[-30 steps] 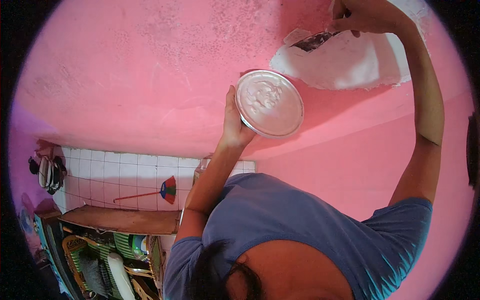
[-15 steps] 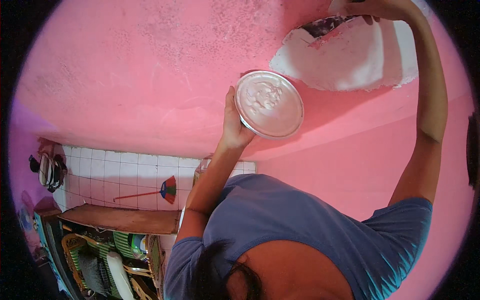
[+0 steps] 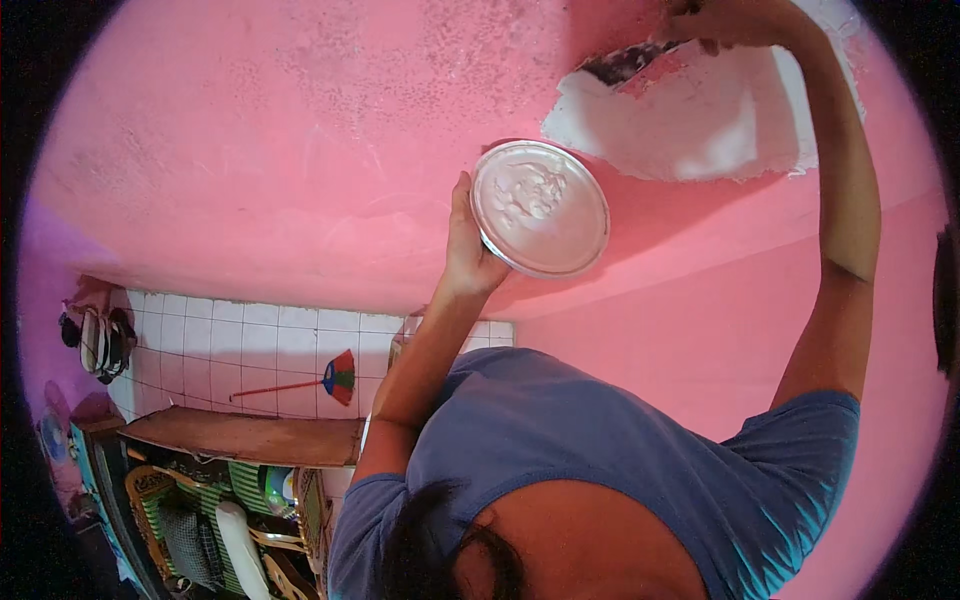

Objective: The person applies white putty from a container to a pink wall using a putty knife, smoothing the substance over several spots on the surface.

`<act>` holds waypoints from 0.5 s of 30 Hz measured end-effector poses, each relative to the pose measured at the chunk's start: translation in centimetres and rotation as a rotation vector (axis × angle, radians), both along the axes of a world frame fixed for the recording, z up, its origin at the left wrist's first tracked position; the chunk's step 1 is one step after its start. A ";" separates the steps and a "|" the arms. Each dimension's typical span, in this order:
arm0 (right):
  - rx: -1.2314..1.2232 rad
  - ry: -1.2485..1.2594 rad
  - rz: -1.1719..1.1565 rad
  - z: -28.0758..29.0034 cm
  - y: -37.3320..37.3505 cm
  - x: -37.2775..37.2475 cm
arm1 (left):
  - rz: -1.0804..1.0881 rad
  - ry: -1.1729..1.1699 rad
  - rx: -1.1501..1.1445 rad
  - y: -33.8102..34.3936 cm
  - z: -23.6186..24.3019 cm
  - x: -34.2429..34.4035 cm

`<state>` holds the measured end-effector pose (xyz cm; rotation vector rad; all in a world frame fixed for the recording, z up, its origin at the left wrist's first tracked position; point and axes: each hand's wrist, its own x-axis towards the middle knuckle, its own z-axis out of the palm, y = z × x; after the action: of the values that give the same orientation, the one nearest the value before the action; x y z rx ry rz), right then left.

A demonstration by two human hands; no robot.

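My left hand (image 3: 470,245) grips a round tub (image 3: 575,258) from its left side. Whitish paste (image 3: 535,195) fills it, lumpy in the middle and smoother toward the rim. At the top right, my right hand (image 3: 735,22) is raised against the pink wall with its fingers curled. Whatever those fingers hold is too dark and too near the picture's edge to make out. Just below that hand spreads a white patch (image 3: 690,115) of paste on the wall. A dark, rough spot (image 3: 630,65) shows at the patch's upper left.
The pink wall (image 3: 300,180) has a mottled, speckled area. Down at the left are a white tiled floor (image 3: 230,345), a red-handled broom (image 3: 335,378), a brown wooden ledge (image 3: 240,437), a green-striped seat (image 3: 240,540) and a dark bundle (image 3: 100,340).
My right hand and forearm have shifted left along the top of the patch. The left hand and the tub have stayed nearly still.
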<state>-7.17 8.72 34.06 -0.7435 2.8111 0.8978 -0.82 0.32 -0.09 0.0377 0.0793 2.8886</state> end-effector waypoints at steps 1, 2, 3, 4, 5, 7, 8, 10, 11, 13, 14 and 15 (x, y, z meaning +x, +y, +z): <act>-0.083 -0.037 -0.023 1.0 0.7 -0.2 | -0.001 -0.002 -0.003 0.1 0.1 0.1; -0.164 -0.067 -0.053 1.9 1.6 -0.3 | -0.005 -0.010 -0.016 0.2 0.4 0.1; -0.189 -0.054 -0.105 2.5 2.5 -0.8 | -0.010 -0.018 -0.028 0.3 0.5 0.1; -0.189 -0.056 -0.101 2.7 2.3 -0.7 | -0.005 -0.019 -0.029 0.2 0.5 0.1; -0.166 -0.047 -0.102 2.8 2.1 -0.3 | 0.002 -0.038 -0.034 0.2 0.5 0.1; -0.143 -0.042 -0.099 2.2 1.6 0.2 | 0.015 -0.061 -0.041 -0.1 0.6 0.2; -0.109 -0.073 -0.074 1.3 1.1 0.3 | 0.020 -0.080 -0.054 -0.4 0.8 0.3; -0.077 -0.095 -0.062 -0.3 1.0 0.3 | 0.012 -0.092 -0.067 -0.2 0.7 0.2; -0.109 -0.115 -0.038 -0.9 1.3 0.5 | 0.008 -0.070 -0.056 0.1 0.6 0.0; -0.101 -0.105 0.006 -1.5 0.9 0.6 | 0.013 -0.053 -0.047 0.2 0.5 -0.1; -0.102 -0.110 0.016 -1.6 0.8 0.4 | 0.021 -0.059 -0.042 0.0 0.4 0.0; -0.110 -0.095 0.075 -1.7 0.7 0.1 | 0.028 -0.066 -0.038 -0.1 0.4 0.1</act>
<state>-7.07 9.43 32.36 -0.8865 2.7838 0.7025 -0.75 0.20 0.32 -0.0662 0.1234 2.9125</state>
